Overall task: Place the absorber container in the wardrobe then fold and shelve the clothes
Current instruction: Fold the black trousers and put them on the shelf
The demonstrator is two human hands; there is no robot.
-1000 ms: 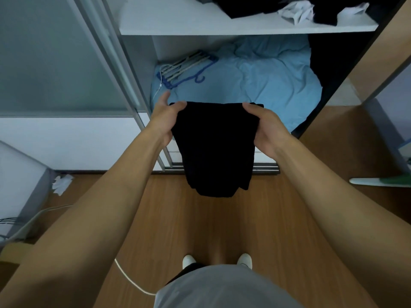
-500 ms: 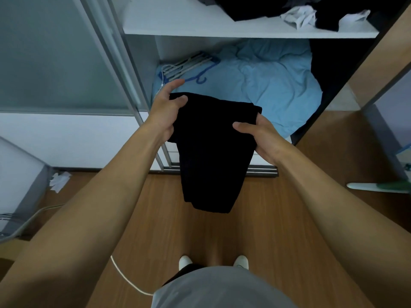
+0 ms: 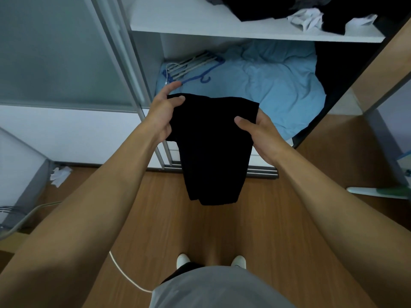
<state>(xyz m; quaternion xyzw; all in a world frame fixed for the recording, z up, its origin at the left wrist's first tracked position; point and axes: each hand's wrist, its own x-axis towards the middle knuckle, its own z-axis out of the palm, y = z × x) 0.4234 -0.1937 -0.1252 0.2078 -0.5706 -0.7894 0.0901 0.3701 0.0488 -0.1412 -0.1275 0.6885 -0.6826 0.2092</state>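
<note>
— Hands?
— Left hand [image 3: 163, 116] and right hand [image 3: 260, 132] each pinch a top corner of the black garment [image 3: 213, 147]; it hangs below them.
— Beyond the grip?
— Blue bedding [image 3: 266, 85], with a shelf [image 3: 189, 23] above.

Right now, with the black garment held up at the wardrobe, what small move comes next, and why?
Probably fold it in half, lifting the hanging end. The left hand and right hand grip the black garment at its top corners and it dangles long; halved, it should fit the bare left part of the white shelf.
</note>
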